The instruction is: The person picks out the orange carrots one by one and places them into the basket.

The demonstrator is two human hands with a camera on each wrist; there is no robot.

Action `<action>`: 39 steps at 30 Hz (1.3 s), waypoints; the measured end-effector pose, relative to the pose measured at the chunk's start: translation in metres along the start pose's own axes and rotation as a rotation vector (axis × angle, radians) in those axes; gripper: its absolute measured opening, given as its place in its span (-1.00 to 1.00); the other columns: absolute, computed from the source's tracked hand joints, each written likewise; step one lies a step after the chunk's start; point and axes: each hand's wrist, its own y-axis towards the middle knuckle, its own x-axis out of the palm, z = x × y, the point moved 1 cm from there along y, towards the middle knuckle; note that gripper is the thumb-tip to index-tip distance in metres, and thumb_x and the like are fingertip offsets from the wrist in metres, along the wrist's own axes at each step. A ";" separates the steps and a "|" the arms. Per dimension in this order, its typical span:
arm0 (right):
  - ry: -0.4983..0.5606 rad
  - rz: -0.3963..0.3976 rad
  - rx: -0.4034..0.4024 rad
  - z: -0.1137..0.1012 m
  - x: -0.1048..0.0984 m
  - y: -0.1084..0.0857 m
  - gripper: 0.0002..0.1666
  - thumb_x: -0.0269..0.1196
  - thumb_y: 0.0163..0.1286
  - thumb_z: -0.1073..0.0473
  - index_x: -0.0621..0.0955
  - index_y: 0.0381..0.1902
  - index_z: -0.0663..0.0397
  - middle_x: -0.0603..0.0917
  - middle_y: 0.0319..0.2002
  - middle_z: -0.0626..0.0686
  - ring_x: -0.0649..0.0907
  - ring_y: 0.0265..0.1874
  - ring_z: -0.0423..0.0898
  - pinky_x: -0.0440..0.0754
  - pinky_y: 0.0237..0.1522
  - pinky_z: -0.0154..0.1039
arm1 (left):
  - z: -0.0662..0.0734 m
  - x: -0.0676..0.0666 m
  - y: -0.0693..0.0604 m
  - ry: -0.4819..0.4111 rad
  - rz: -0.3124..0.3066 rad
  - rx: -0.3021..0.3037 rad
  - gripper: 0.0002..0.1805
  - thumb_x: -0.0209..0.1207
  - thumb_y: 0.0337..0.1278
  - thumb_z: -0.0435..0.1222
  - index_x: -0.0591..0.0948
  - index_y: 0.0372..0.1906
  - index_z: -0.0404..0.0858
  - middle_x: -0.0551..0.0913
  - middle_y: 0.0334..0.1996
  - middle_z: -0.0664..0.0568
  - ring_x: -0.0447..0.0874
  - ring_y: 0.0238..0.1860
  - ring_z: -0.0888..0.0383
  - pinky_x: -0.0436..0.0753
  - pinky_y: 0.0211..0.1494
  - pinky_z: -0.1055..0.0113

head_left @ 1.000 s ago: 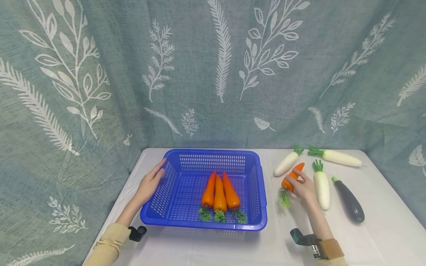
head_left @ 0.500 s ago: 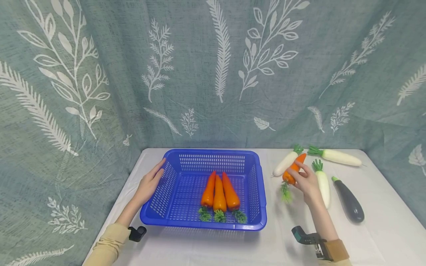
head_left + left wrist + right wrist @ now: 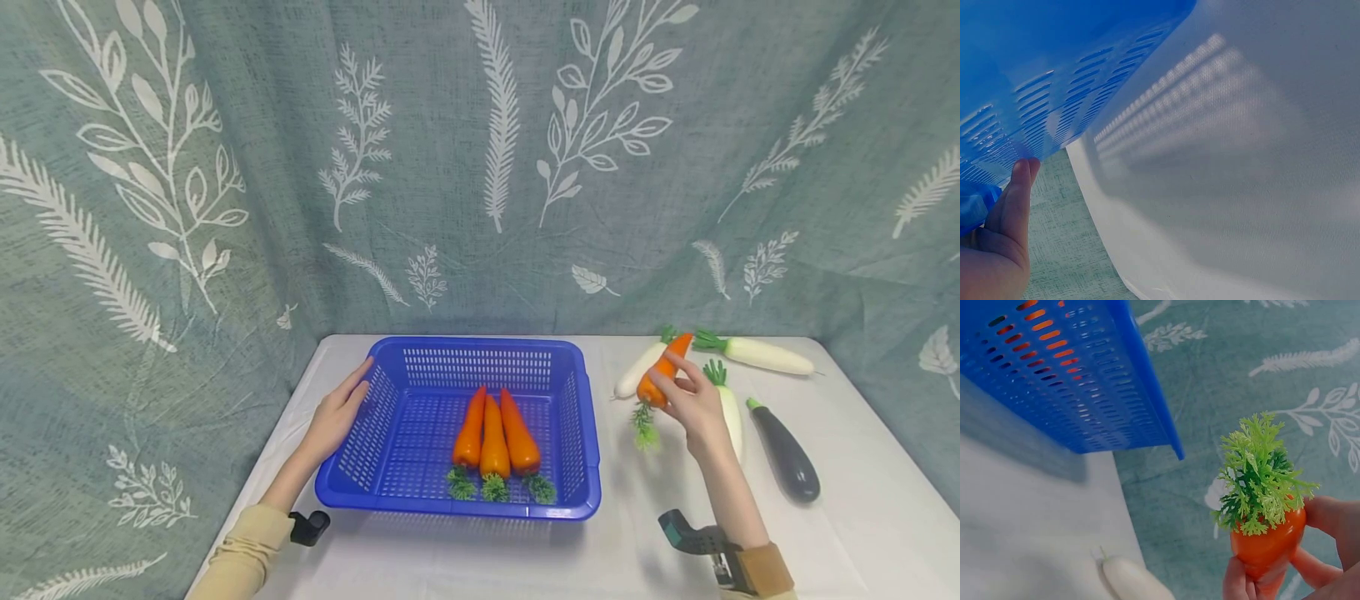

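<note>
In the head view my right hand (image 3: pixel 693 404) holds an orange carrot (image 3: pixel 666 371), green leaves (image 3: pixel 645 425) hanging toward me, above the table to the right of the blue basket (image 3: pixel 457 504). The right wrist view shows the thumb and fingers pinching this carrot (image 3: pixel 1269 540) below its leafy top. My left hand (image 3: pixel 337 412) holds the basket's left rim; the left wrist view has its fingers (image 3: pixel 1017 194) against the outside of the slotted wall. Inside the basket, three carrots (image 3: pixel 495 442) lie side by side, leaves toward me.
Behind the held carrot lies a white radish (image 3: pixel 637 373). Another radish (image 3: pixel 768 354) lies at the back right, and a third radish (image 3: pixel 731 417) is partly behind my right hand. An eggplant (image 3: pixel 786 454) lies further right. A patterned curtain (image 3: pixel 465 167) hangs behind the white table (image 3: pixel 622 550).
My right hand has lifted the carrot and moved slightly away from me, so the carrot now covers part of the radish behind it. The left hand and basket stay still.
</note>
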 end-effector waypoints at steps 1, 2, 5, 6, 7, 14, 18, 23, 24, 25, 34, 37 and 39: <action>-0.002 0.003 0.000 -0.001 0.000 0.000 -0.23 0.11 0.40 -0.08 0.16 0.47 -0.02 0.23 0.30 0.33 0.47 0.06 -0.05 0.55 -0.23 -0.62 | 0.000 0.000 0.000 -0.001 0.000 -0.001 -0.46 -0.26 0.51 -0.10 0.15 0.47 -0.17 0.18 0.43 -0.22 0.14 0.43 -0.23 0.16 0.46 -0.12; -0.001 0.006 0.000 -0.001 0.000 -0.001 -0.24 0.10 0.40 -0.08 0.16 0.47 -0.02 0.24 0.29 0.33 0.48 0.04 -0.06 0.55 -0.23 -0.62 | 0.000 0.000 0.000 -0.001 -0.001 -0.002 -0.46 -0.26 0.51 -0.09 0.15 0.47 -0.17 0.18 0.43 -0.22 0.14 0.43 -0.22 0.16 0.46 -0.11; -0.008 0.013 0.000 -0.002 0.000 -0.001 -0.23 0.11 0.40 -0.07 0.16 0.47 -0.01 0.27 0.27 0.33 0.49 0.03 -0.05 0.54 -0.24 -0.62 | 0.000 0.000 0.000 -0.001 0.000 -0.003 -0.46 -0.26 0.51 -0.09 0.15 0.47 -0.16 0.19 0.43 -0.22 0.14 0.43 -0.22 0.16 0.46 -0.12; -0.007 0.011 0.000 -0.002 0.001 -0.002 -0.23 0.10 0.40 -0.07 0.16 0.47 -0.01 0.26 0.27 0.33 0.49 0.04 -0.04 0.54 -0.24 -0.62 | 0.000 0.000 0.000 0.000 0.001 -0.003 -0.46 -0.26 0.51 -0.08 0.15 0.47 -0.16 0.19 0.43 -0.21 0.14 0.43 -0.22 0.17 0.46 -0.12; -0.002 0.008 0.002 -0.002 0.001 -0.002 -0.23 0.10 0.40 -0.07 0.16 0.47 -0.01 0.26 0.28 0.33 0.48 0.06 -0.03 0.55 -0.23 -0.62 | 0.000 0.000 0.000 0.001 0.002 -0.005 -0.46 -0.26 0.51 -0.08 0.16 0.47 -0.15 0.19 0.43 -0.21 0.14 0.43 -0.21 0.17 0.46 -0.11; 0.053 -0.047 0.018 0.000 0.004 -0.003 -0.22 0.11 0.40 -0.10 0.15 0.47 -0.03 0.17 0.35 0.32 0.46 0.05 -0.10 0.55 -0.21 -0.62 | 0.000 0.000 0.000 0.005 0.004 -0.007 -0.46 -0.26 0.51 -0.08 0.15 0.47 -0.14 0.19 0.43 -0.20 0.14 0.43 -0.21 0.17 0.46 -0.11; 0.074 -0.062 0.022 0.000 0.010 -0.003 -0.25 0.12 0.41 -0.06 0.18 0.46 0.00 0.26 0.29 0.28 0.50 -0.19 -0.33 0.56 -0.21 -0.60 | 0.000 0.000 0.000 0.000 0.002 -0.006 -0.46 -0.26 0.51 -0.09 0.15 0.47 -0.15 0.18 0.43 -0.21 0.13 0.43 -0.22 0.16 0.47 -0.11; 0.116 -0.087 0.029 -0.001 0.019 -0.005 -0.26 0.13 0.41 -0.02 0.19 0.46 0.01 0.30 0.25 0.25 0.51 -0.30 -0.43 0.58 -0.21 -0.58 | 0.001 0.000 0.000 -0.002 0.004 -0.005 -0.46 -0.26 0.51 -0.10 0.15 0.47 -0.16 0.18 0.43 -0.21 0.14 0.43 -0.22 0.17 0.47 -0.10; 0.121 -0.093 0.030 -0.002 0.020 -0.005 -0.27 0.12 0.42 -0.01 0.19 0.46 0.01 0.30 0.25 0.25 0.51 -0.30 -0.43 0.59 -0.21 -0.58 | 0.001 0.001 0.000 -0.001 0.004 -0.006 -0.46 -0.26 0.51 -0.10 0.15 0.47 -0.16 0.18 0.43 -0.21 0.14 0.43 -0.22 0.17 0.47 -0.10; 0.128 -0.100 0.030 -0.003 0.022 -0.006 -0.28 0.11 0.43 0.00 0.18 0.46 0.01 0.30 0.26 0.26 0.51 -0.30 -0.43 0.59 -0.20 -0.58 | 0.002 0.001 0.000 -0.002 0.003 -0.007 -0.46 -0.26 0.51 -0.10 0.15 0.47 -0.16 0.18 0.43 -0.21 0.14 0.43 -0.22 0.17 0.47 -0.11; 0.205 -0.148 0.046 -0.010 0.034 -0.012 -0.29 0.08 0.45 0.03 0.16 0.47 -0.01 0.30 0.26 0.25 0.54 -0.29 -0.41 0.62 -0.16 -0.54 | 0.002 0.001 -0.001 -0.005 0.004 -0.002 -0.46 -0.26 0.51 -0.11 0.15 0.47 -0.17 0.17 0.43 -0.22 0.14 0.42 -0.23 0.16 0.46 -0.11; 0.229 -0.157 0.050 -0.013 0.039 -0.014 -0.30 0.09 0.44 0.04 0.17 0.47 -0.02 0.29 0.26 0.24 0.54 -0.28 -0.40 0.61 -0.16 -0.52 | 0.002 0.001 0.000 0.001 0.004 -0.003 -0.46 -0.26 0.51 -0.11 0.15 0.47 -0.17 0.18 0.43 -0.22 0.14 0.42 -0.24 0.17 0.46 -0.12; 0.239 -0.166 0.046 -0.014 0.043 -0.015 -0.30 0.09 0.45 0.05 0.17 0.47 -0.01 0.30 0.24 0.23 0.54 -0.29 -0.40 0.62 -0.15 -0.51 | 0.002 0.000 -0.001 0.003 0.004 -0.004 -0.46 -0.26 0.51 -0.11 0.15 0.47 -0.17 0.18 0.43 -0.23 0.14 0.42 -0.24 0.17 0.46 -0.12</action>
